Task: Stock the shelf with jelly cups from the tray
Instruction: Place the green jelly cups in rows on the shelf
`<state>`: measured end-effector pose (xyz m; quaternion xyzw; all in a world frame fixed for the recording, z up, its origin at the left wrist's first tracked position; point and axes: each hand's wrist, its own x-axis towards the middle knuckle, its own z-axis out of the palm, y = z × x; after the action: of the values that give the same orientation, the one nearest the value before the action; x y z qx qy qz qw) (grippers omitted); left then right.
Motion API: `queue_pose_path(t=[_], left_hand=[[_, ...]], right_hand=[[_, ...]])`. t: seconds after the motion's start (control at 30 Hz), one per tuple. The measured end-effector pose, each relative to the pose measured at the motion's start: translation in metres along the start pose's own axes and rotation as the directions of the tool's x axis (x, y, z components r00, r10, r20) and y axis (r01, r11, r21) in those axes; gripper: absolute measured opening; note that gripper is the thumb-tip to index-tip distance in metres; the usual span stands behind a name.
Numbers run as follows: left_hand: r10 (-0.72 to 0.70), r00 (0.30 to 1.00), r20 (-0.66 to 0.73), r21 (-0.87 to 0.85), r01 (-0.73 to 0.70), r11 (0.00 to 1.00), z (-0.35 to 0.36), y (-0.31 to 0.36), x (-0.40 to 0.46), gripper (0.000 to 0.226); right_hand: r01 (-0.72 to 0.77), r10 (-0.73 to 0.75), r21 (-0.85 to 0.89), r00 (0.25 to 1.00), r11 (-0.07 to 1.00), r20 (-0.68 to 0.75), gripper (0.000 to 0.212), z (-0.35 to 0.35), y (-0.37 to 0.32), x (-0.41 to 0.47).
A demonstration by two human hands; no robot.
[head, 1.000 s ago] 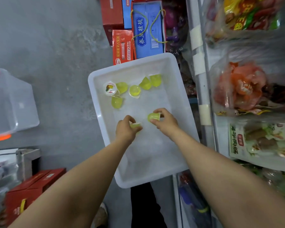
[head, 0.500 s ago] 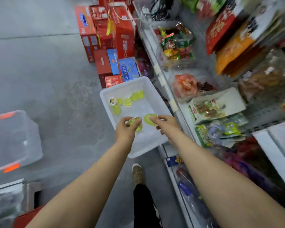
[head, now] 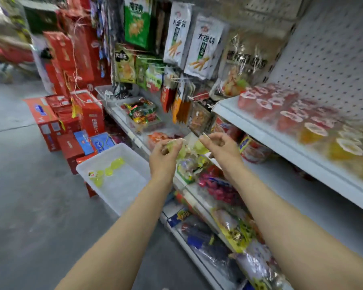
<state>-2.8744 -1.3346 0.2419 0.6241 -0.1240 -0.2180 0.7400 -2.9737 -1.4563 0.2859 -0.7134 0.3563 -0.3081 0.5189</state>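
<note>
Grey concrete floor [head: 29, 206] lies below our left hand [head: 162, 155] and right hand [head: 220, 147], each pinching a green jelly cup [head: 172, 145] beside the white shelf [head: 281, 141].

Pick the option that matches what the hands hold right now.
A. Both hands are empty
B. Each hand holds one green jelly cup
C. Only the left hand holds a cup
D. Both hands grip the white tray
B: the left hand and the right hand each pinch a green jelly cup, one in the left and one in the right, raised above the white tray.
</note>
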Motion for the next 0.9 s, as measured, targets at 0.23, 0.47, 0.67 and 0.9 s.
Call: queue_pose_path(t=[0.23, 0.47, 0.67, 0.9], left_hand=[[0.113, 0.948, 0.297, -0.125, -0.079, 0.989, 0.109, 0.057, -0.086, 0.029], [0.145, 0.840, 0.523, -0.171, -0.063, 0.983, 0.236, 0.075, -0.207, 0.031], [0.213, 0.719, 0.662, -0.205, -0.101, 0.974, 0.348, 0.073, -0.316, 0.024], [0.195, 0.569, 0.799, -0.230, -0.011, 0.973, 0.477, 0.050, -0.462, 0.014]], right_hand=[[0.092, -0.074, 0.069, 0.972, 0.993, -0.225, 0.032, -0.143, -0.051, -0.053], [0.219, -0.175, 0.036, 0.859, 0.975, -0.481, 0.025, -0.307, -0.063, -0.129], [0.293, -0.225, 0.000, 0.733, 0.956, -0.642, 0.016, -0.459, -0.058, -0.186], [0.205, -0.249, -0.155, 0.602, 0.966, -0.759, 0.021, -0.642, -0.022, -0.262]])
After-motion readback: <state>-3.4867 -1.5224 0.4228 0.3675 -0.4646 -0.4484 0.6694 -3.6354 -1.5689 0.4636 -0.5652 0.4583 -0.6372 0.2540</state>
